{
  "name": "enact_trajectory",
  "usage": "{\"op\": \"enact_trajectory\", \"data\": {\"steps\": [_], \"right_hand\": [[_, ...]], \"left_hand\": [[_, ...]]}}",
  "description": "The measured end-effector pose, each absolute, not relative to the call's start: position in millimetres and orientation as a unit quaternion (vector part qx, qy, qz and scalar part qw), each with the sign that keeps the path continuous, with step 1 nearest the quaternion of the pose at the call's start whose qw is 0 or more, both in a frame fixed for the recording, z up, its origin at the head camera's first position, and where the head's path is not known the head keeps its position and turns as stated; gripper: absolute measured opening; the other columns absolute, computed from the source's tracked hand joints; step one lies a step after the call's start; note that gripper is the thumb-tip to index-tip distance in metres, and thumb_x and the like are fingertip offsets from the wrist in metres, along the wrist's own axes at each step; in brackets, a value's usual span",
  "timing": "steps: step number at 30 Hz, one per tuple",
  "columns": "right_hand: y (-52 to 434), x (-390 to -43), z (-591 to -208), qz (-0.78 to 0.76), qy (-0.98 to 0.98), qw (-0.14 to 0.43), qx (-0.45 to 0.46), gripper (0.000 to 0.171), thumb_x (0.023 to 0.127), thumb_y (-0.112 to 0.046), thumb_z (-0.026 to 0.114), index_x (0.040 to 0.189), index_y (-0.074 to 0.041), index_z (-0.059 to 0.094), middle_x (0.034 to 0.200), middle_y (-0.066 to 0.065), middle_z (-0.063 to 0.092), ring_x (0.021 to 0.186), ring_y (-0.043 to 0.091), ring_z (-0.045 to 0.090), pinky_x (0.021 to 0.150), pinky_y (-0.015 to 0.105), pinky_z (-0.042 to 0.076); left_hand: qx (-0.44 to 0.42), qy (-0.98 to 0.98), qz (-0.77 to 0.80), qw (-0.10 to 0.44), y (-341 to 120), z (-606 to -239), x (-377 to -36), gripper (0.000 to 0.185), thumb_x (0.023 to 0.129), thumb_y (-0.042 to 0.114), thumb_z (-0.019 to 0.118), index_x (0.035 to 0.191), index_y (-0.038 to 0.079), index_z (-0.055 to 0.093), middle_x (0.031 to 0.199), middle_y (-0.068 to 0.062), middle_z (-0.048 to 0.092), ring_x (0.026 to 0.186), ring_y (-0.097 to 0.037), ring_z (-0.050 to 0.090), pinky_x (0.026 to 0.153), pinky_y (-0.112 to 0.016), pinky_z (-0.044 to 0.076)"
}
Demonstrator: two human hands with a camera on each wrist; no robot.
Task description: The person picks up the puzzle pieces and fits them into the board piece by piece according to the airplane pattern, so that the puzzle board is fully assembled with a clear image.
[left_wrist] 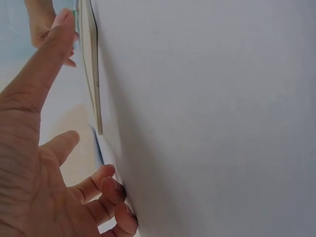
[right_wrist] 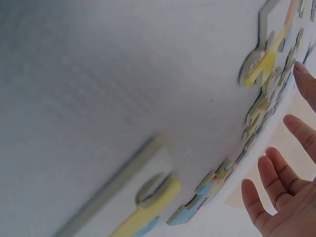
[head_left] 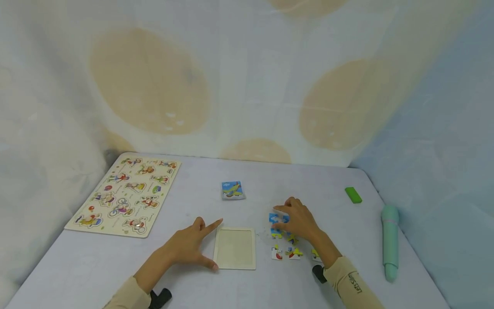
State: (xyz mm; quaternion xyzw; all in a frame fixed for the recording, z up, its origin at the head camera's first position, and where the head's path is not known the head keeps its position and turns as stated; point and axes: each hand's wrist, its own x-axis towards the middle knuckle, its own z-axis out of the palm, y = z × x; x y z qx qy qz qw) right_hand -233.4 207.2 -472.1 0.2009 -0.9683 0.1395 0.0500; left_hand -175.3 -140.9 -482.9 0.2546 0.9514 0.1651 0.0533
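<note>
- Nearest the camera, the left hand (head_left: 189, 246) rests flat on the tabletop (head_left: 193, 206), forefinger and thumb spread so that they touch the left edge of the empty puzzle tray (head_left: 235, 249); nothing is held, and it seems to be bracing the tray.
- Far left, well apart from the hands, lies a large peg puzzle board (head_left: 125, 195) with cartoon figures.
- Behind the tray, a small picture card (head_left: 233, 190) showing an aeroplane lies by itself.
- Just right of the tray, loose jigsaw pieces (head_left: 287, 253) are scattered; the right hand (head_left: 299, 221) lies over the far ones, fingers (right_wrist: 269, 195) stretched out and relaxed, touching a blue piece (head_left: 275, 218) without pinching it.
- Judged from this, the step in hand is picking a first piece: the tray holds none. The next move calls for pinching one piece and carrying it left into the tray.
- Far right, a green block (head_left: 353, 195) and a mint-coloured pen-shaped device (head_left: 390, 240) lie near the edge.
</note>
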Motion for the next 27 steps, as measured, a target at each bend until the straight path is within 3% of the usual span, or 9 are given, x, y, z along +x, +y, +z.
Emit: {"op": "enact_trajectory", "data": {"steps": [12, 19, 27], "right_hand": [[203.4, -237.4, -475.7, 0.169, -0.960, 0.051, 0.218, 0.037, 0.071, -0.042, 0.077, 0.097, -0.017, 0.071, 0.099, 0.001, 0.049, 0.091, 0.018, 0.044, 0.075, 0.036, 0.040], [198.7, -241.3, -474.2, 0.184, -0.959, 0.015, 0.217, 0.033, 0.073, -0.038, 0.077, 0.093, -0.013, 0.070, 0.100, -0.002, 0.050, 0.095, 0.015, 0.047, 0.082, 0.036, 0.043], [198.5, -241.2, -468.5, 0.177, -0.953, 0.042, 0.241, 0.034, 0.071, -0.036, 0.078, 0.093, -0.011, 0.070, 0.099, -0.001, 0.050, 0.094, 0.015, 0.047, 0.082, 0.036, 0.043]], "left_hand": [[0.243, 0.956, 0.160, 0.025, -140.4, -487.3, -171.8, 0.111, 0.044, 0.085, 0.059, 0.139, 0.029, 0.042, 0.093, 0.004, 0.031, 0.066, -0.009, 0.034, 0.051, -0.023, 0.030], [0.226, 0.960, 0.165, 0.020, -140.4, -493.4, -171.9, 0.111, 0.042, 0.088, 0.057, 0.138, 0.034, 0.042, 0.095, 0.006, 0.032, 0.068, -0.010, 0.034, 0.052, -0.024, 0.030], [0.221, 0.959, 0.176, 0.005, -137.5, -496.1, -173.8, 0.110, 0.042, 0.088, 0.057, 0.137, 0.035, 0.043, 0.093, 0.006, 0.032, 0.065, -0.010, 0.034, 0.050, -0.024, 0.030]]}}
